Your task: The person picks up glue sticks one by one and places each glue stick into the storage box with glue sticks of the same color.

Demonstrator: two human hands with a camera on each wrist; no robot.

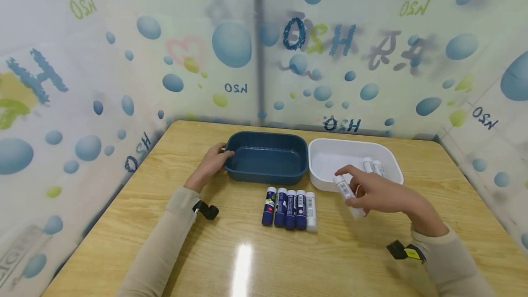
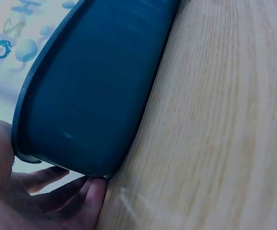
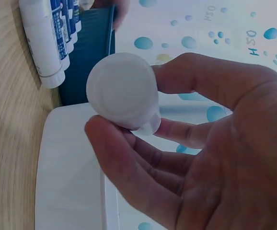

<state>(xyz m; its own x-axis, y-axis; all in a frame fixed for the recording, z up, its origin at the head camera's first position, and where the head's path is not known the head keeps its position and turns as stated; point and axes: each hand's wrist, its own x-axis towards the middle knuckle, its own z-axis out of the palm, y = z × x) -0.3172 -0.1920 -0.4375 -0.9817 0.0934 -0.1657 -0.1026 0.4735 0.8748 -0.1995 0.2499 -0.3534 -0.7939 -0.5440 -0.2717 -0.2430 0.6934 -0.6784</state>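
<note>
My left hand (image 1: 211, 163) grips the left end of a dark blue plastic bin (image 1: 268, 178), thumb over the rim and fingers against the outer end wall. The left wrist view shows those fingers (image 2: 88, 194) low on the wall, near the tabletop. Between thumb and fingers, my right hand (image 1: 377, 191) pinches a white glue stick (image 1: 343, 187), tilted over the front edge of a white bin (image 1: 330, 186). One round end of this glue stick faces the right wrist camera. Two white glue sticks (image 1: 373, 166) lie in the white bin's right part, partly hidden by the hand.
A row of glue sticks lies before the bins: several with blue bodies (image 1: 290, 210) and white caps, plus a white one (image 1: 311, 212) at the right end. Both bins stand side by side on the wooden table (image 1: 198, 255). Printed curtains (image 1: 255, 58) surround the table.
</note>
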